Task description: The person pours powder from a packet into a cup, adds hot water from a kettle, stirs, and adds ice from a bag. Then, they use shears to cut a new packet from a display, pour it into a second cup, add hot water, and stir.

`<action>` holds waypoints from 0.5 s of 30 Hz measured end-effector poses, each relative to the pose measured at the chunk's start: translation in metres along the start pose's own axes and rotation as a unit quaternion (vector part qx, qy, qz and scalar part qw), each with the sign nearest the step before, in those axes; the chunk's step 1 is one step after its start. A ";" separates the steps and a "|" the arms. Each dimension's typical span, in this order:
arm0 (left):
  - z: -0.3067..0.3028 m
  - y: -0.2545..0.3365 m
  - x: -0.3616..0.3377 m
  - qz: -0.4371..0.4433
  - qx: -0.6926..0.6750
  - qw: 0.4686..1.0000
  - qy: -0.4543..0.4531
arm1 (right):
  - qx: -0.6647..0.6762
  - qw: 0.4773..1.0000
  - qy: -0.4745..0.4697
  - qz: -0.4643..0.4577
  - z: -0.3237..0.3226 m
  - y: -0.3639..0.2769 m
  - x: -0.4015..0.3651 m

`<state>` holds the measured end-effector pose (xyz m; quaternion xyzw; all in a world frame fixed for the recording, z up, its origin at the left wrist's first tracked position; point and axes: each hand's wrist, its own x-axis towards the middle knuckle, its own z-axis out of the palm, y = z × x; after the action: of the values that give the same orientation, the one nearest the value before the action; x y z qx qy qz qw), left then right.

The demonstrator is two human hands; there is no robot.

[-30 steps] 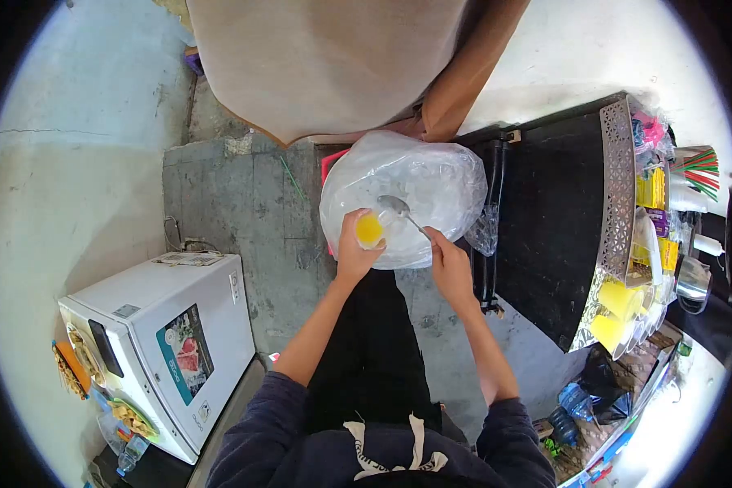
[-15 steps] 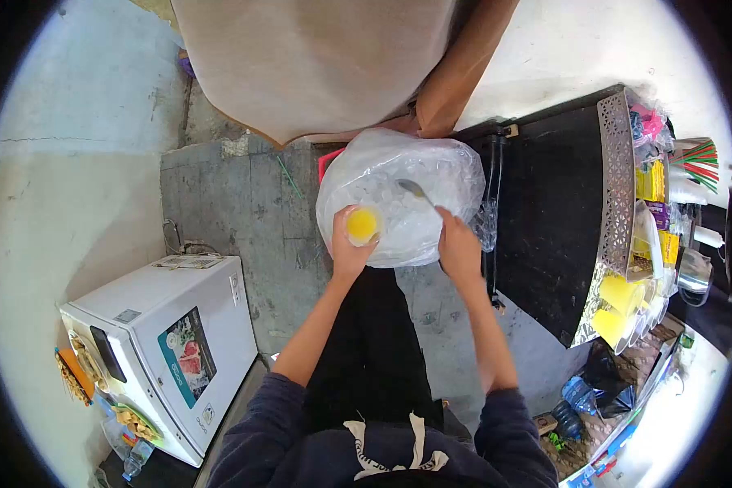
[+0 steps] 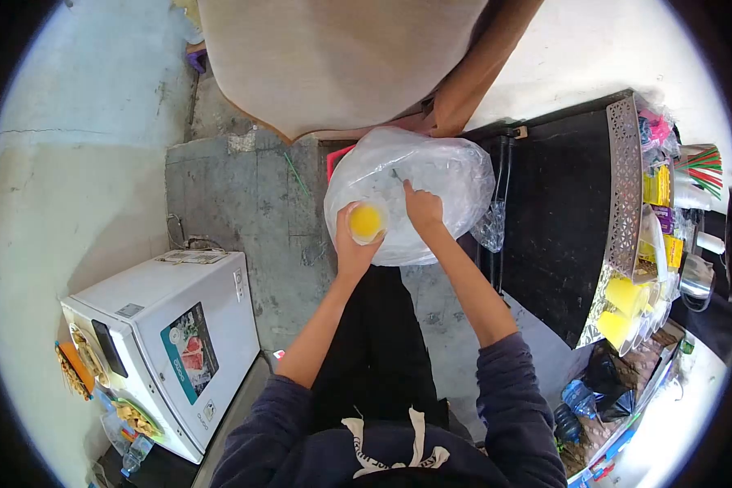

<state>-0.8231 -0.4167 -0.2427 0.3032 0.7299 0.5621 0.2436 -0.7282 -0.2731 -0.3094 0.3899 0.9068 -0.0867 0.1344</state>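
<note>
- Now the right hand (image 3: pixel 423 209) has moved left and farther into the bag of ice (image 3: pixel 451 175). Half a second ago it sat at the bag's near right edge with the spoon raised clear.
- Its fingers are curled shut around the spoon (image 3: pixel 396 174). Only a dark sliver of the spoon shows beyond the knuckles, so whether the bowl carries ice cannot be told.
- The left hand (image 3: pixel 350 244) has barely shifted. It wraps the cup (image 3: pixel 367 220) from the near side, and the cup stands upright with yellow liquid in it, over the bag's left part.
- The two hands are now just beside each other, where before they were apart. I judge the spoon is working in the ice right next to the cup's mouth.
- The bag rests low on the floor side, left of the black surface (image 3: pixel 553 220), at the feet of another person in a beige garment (image 3: pixel 333 57).
</note>
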 end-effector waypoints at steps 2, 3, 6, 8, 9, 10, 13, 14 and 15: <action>-0.004 -0.001 0.001 0.007 -0.003 1.000 -0.002 | 0.000 0.998 -0.049 -0.048 0.001 0.009 0.001; -0.005 -0.001 0.001 0.016 -0.006 1.000 -0.004 | -0.002 0.998 -0.049 -0.049 0.004 0.016 -0.002; -0.006 0.004 0.001 -0.001 -0.009 1.000 -0.004 | 0.029 0.989 -0.056 -0.133 0.008 0.025 -0.013; -0.006 0.004 0.001 0.008 -0.005 1.000 -0.002 | 0.128 0.989 -0.042 -0.055 0.000 0.024 -0.023; -0.005 0.002 0.000 0.017 -0.001 1.000 -0.002 | 0.128 0.989 -0.043 -0.056 -0.001 0.025 -0.025; -0.005 -0.001 0.000 0.016 0.000 1.000 0.000 | 0.180 0.982 -0.048 -0.026 -0.003 0.027 -0.026; -0.005 -0.006 -0.003 0.037 0.022 0.999 0.000 | 0.248 0.967 -0.048 0.008 -0.001 0.030 -0.026; -0.006 -0.007 -0.004 0.023 0.004 1.000 -0.005 | 0.264 0.964 -0.042 0.013 0.001 0.031 -0.025; -0.007 -0.007 -0.004 0.010 -0.013 1.000 -0.009 | 0.264 0.964 -0.041 0.014 0.000 0.032 -0.024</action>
<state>-0.8259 -0.4255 -0.2478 0.3125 0.7172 0.5714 0.2480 -0.6891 -0.2675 -0.3041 0.4205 0.8398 -0.3372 0.0650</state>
